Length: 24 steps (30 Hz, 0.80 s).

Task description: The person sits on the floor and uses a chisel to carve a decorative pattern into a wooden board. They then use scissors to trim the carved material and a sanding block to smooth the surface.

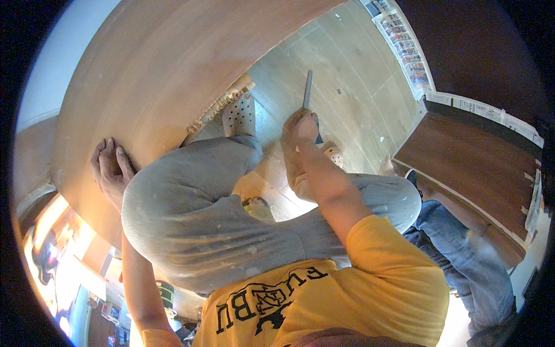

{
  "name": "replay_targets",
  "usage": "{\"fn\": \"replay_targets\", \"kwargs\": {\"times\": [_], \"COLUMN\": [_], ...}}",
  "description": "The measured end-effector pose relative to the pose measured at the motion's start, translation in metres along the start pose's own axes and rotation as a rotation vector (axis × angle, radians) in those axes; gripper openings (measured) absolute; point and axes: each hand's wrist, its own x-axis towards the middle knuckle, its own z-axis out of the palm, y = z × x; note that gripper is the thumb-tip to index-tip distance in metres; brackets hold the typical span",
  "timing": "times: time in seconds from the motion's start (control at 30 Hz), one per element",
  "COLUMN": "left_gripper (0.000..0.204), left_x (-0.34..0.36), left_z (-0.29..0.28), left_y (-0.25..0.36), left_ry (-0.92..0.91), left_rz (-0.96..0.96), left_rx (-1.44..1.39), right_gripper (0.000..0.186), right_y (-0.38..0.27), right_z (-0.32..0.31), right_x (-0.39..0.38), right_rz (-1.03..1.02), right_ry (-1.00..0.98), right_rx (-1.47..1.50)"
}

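Note:
My left hand (111, 169) rests on the face of a large light-brown wooden panel (156, 58), its fingers slightly bent and apart, with nothing in them. In my right hand (306, 128) is a long, flat grey tool (308, 89) with a narrow blade that points away from me; part of a dark handle shows below the fist. Whether it is a file or a chisel I cannot tell. The tool is apart from the panel, over the floor. Along the panel's near edge runs a rough, jagged strip of pale wood (222, 103).
My perforated clogs (239, 117) stand on the light tiled floor (347, 63). A dark-brown panel (468, 159) edged with paper and tape stands at the right. Beside my right knee is another person's leg in jeans (462, 248). Bright light glares at the lower left.

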Motion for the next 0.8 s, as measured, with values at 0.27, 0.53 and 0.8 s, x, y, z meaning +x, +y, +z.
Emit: {"fn": "replay_targets", "kwargs": {"times": [0.27, 0.53, 0.8], "left_gripper": [0.03, 0.03, 0.033], "left_x": [0.007, 0.005, 0.006], "left_z": [-0.002, -0.004, -0.006], "left_y": [0.013, 0.026, 0.0], "left_ry": [-0.033, 0.004, 0.004], "left_rz": [0.1, 0.107, 0.088], "left_rx": [0.162, 0.238, 0.24], "right_gripper": [0.034, 0.031, 0.024], "right_y": [0.039, 0.015, -0.107], "right_z": [0.0, -0.045, -0.238], "right_x": [0.035, 0.041, 0.018], "right_rz": [0.188, 0.101, -0.265], "right_ry": [-0.184, 0.056, -0.11], "right_rx": [0.104, 0.421, 1.097]}}
